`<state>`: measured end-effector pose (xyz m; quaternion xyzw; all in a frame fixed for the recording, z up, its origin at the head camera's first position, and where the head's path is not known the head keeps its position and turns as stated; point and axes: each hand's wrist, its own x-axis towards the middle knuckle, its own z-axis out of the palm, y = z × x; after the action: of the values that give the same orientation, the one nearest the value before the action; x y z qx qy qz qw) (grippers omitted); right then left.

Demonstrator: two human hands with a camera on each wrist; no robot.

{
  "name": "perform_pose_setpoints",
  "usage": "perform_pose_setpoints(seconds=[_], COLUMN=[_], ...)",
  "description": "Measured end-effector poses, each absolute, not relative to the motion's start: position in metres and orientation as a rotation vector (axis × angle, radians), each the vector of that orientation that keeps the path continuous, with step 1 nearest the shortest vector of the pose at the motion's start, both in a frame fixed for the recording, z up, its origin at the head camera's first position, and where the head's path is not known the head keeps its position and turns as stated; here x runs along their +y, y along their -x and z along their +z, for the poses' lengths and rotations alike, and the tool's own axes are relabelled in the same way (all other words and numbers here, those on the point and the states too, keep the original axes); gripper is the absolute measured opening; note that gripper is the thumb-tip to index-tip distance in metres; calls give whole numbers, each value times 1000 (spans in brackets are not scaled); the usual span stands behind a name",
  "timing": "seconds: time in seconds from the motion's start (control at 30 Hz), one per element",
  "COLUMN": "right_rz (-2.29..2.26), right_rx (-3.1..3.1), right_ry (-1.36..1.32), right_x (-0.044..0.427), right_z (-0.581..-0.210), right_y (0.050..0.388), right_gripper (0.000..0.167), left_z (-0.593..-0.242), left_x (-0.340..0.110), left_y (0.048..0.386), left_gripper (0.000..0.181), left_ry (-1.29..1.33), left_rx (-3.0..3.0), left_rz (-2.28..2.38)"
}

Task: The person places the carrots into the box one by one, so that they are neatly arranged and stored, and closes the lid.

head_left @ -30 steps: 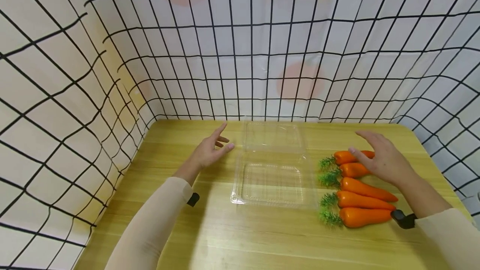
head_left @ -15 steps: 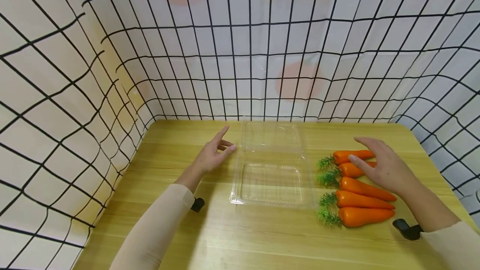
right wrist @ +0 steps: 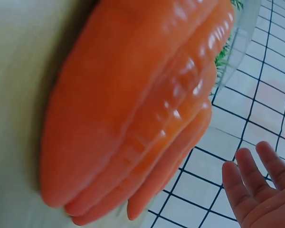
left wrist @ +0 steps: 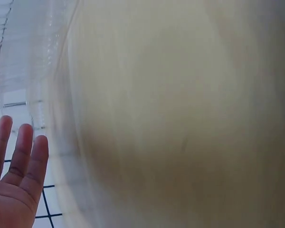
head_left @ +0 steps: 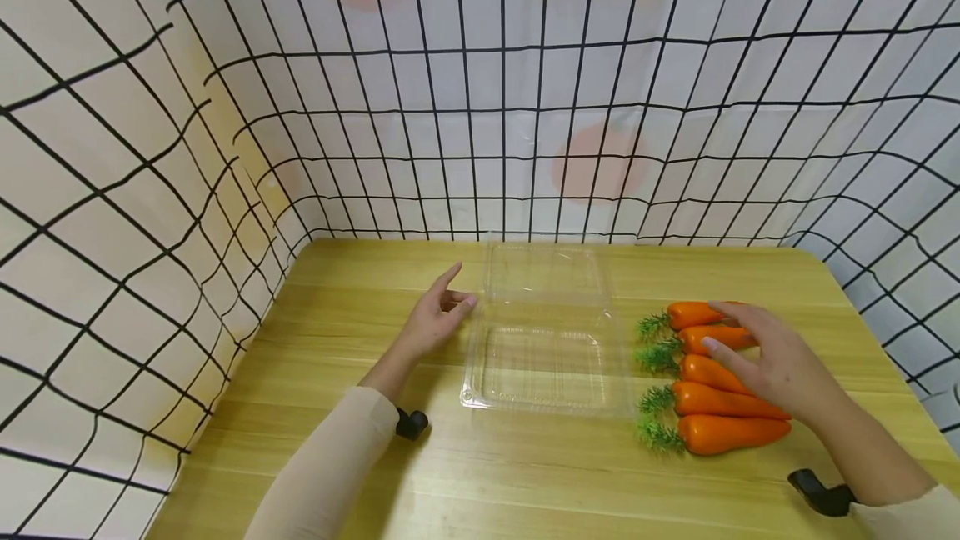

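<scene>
A clear plastic clamshell box (head_left: 543,369) lies unfolded at mid-table, its lid (head_left: 543,269) toward the back mesh. Beside its left edge is my left hand (head_left: 433,319), holding nothing; whether the thumb touches the box I cannot tell. The left wrist view shows straight fingers (left wrist: 23,154) near the clear plastic (left wrist: 35,52). To the right, several orange carrots (head_left: 731,433) with green tops (head_left: 660,433) lie in a column. My right hand (head_left: 791,369) hovers over the upper carrots and partly hides them. In the right wrist view its fingers (right wrist: 249,175) are extended, apart from the carrots (right wrist: 99,114).
Black wire mesh (head_left: 502,107) with white cloth behind it walls the back and both sides of the wooden table (head_left: 480,482). A black wrist device (head_left: 821,492) sits under the right forearm, another (head_left: 411,423) under the left.
My right hand has come down and nearer over the carrots. My left hand has shifted slightly right and nearer. The box and carrots have stayed put.
</scene>
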<state>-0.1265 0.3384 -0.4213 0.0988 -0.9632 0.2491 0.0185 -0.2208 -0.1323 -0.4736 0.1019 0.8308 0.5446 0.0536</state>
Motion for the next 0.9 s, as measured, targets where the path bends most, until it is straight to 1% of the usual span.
perform_pose_setpoints(seconds=[0.2, 0.37, 0.57, 0.9], right_rz=[848, 858, 858, 856], right_rx=[-2932, -2917, -2936, -2965], right_ry=[-339, -345, -321, -308], right_x=[337, 336, 340, 345], right_z=[-431, -436, -445, -458], right_y=[113, 101, 89, 65], right_gripper=[57, 54, 51, 40], left_z=[-479, -483, -488, -494], left_x=[-127, -123, -117, -110], left_y=[217, 216, 214, 210], left_gripper=[65, 62, 62, 62], left_ry=[-249, -215, -155, -155], left_rx=[2347, 2274, 2214, 2124], left_rz=[1870, 1966, 2030, 2103])
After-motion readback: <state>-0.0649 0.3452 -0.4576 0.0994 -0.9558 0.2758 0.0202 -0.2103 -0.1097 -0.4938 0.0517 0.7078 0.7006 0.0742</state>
